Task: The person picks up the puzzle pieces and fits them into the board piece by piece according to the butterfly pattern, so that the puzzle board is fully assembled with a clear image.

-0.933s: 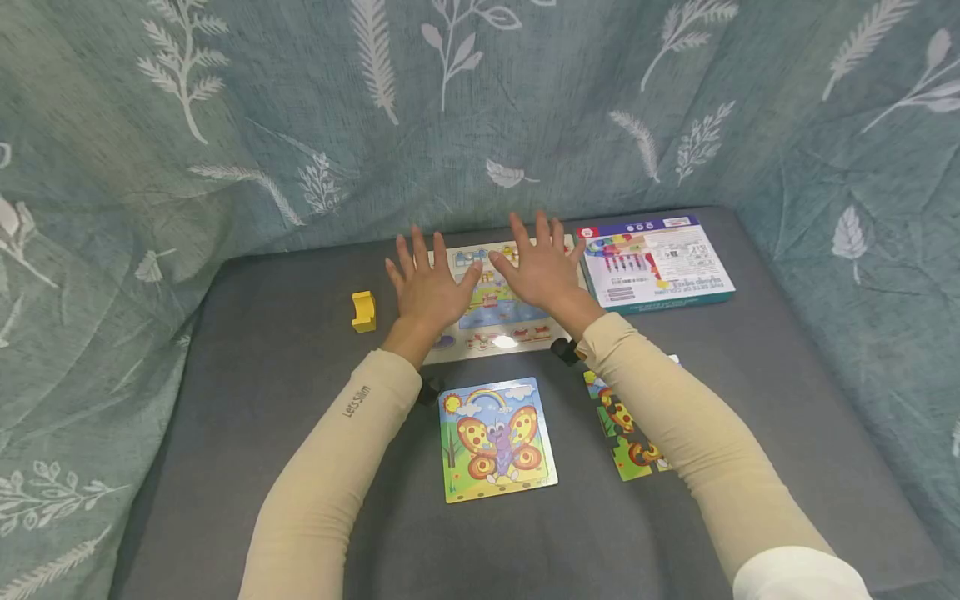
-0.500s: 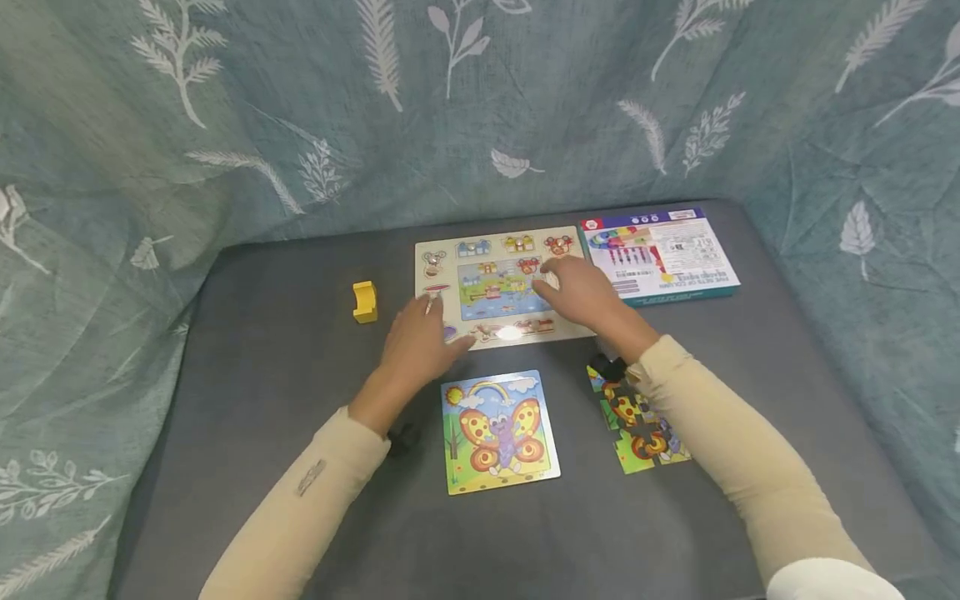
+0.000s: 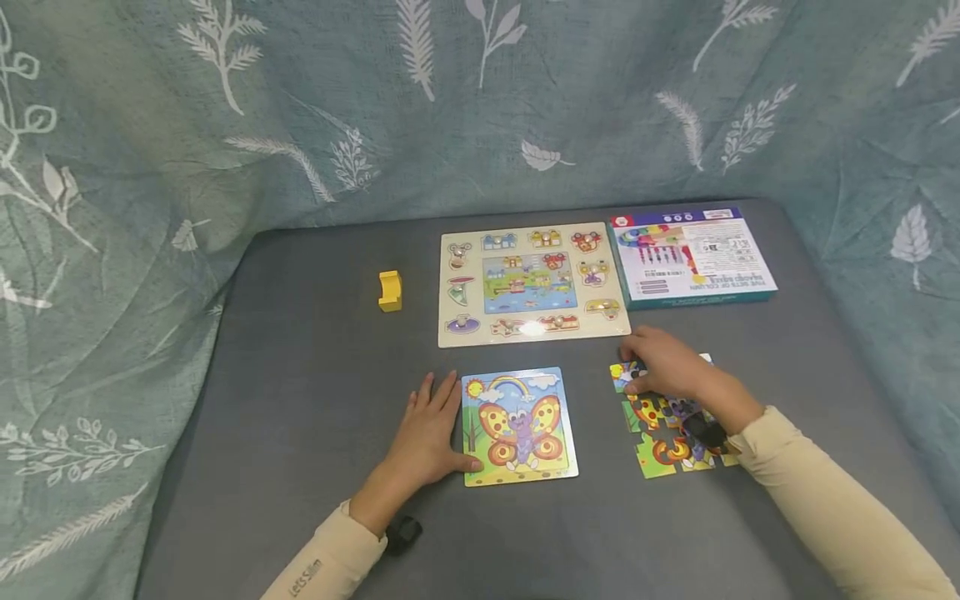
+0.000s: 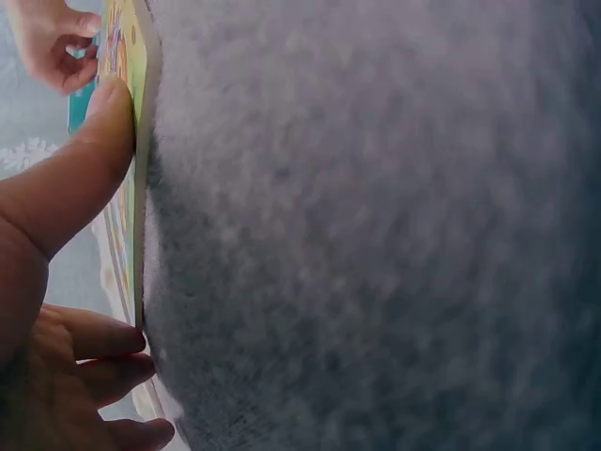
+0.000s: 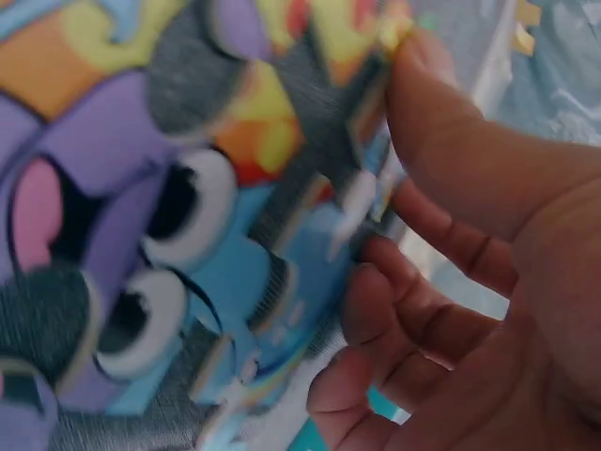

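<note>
A square butterfly puzzle board lies on the grey table. My left hand rests at its left side, fingers stretched out along that edge. The left thumb lies on top of the board's near edge in the left wrist view. To the right are loosely laid butterfly jigsaw pieces, with gaps between them. My right hand is over their upper part. Its thumb and fingers close around a sun-corner puzzle piece. In the right wrist view, the blurred pieces lie beside the thumb; the contact is partly hidden.
Behind the hands lies a wooden peg puzzle with several vehicle pieces. A boxed set stands against its right side. A yellow arch block sits to its left. A patterned curtain hangs along the table's back edge.
Both hands have left the peg puzzle. The left moved down to the butterfly board's left side; the right moved down and right to the loose pieces. The view has shifted slightly.
</note>
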Motion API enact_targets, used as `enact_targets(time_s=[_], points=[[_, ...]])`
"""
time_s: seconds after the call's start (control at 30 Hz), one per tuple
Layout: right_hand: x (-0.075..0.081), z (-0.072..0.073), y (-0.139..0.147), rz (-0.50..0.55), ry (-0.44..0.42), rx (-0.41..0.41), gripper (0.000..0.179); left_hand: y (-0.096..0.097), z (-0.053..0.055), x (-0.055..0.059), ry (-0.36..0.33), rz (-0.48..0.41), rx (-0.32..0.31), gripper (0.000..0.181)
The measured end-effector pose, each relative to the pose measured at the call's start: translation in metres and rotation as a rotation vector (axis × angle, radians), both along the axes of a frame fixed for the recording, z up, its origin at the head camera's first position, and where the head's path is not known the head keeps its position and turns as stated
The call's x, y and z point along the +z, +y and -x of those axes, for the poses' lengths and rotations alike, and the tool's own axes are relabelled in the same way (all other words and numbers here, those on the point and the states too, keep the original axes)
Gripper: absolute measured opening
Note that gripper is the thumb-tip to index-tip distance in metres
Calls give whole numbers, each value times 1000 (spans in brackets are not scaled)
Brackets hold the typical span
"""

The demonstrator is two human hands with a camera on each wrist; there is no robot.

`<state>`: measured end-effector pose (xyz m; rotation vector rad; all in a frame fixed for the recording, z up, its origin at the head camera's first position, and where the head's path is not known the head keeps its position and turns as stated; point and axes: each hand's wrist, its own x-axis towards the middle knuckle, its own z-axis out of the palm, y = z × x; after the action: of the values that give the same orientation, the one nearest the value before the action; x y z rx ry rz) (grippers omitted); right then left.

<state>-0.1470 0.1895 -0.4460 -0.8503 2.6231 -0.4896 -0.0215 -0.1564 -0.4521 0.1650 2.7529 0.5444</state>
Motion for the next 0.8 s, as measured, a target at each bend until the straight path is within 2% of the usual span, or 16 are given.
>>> enact_targets(time_s=[0.17,0.27,0.33,0.4,0.5,0.63,0.8], points=[[-5,1,-4,-9,-3,9,37,1,-3,-7,2,4,26,118],[1,2,-14,-32,-29,-27,35,0,-4,-8,1,-18,29,118],[7,2,-26,-41,-14,-51,32,0,-4,-8,0,-30,28,118],[15,0,-43,-14,9,-68,29,-1,-4,-7,2,-31,24,116],[25,-5,-75,85,19,-55,27,-2,-4,-5,-1,-25,21,113],[27,-14,-118,222,-71,-6,26,-2,-5,-4,-4,-1,6,112],[17,-23,-156,235,-177,40,24,1,-5,-2,14,21,-28,109]])
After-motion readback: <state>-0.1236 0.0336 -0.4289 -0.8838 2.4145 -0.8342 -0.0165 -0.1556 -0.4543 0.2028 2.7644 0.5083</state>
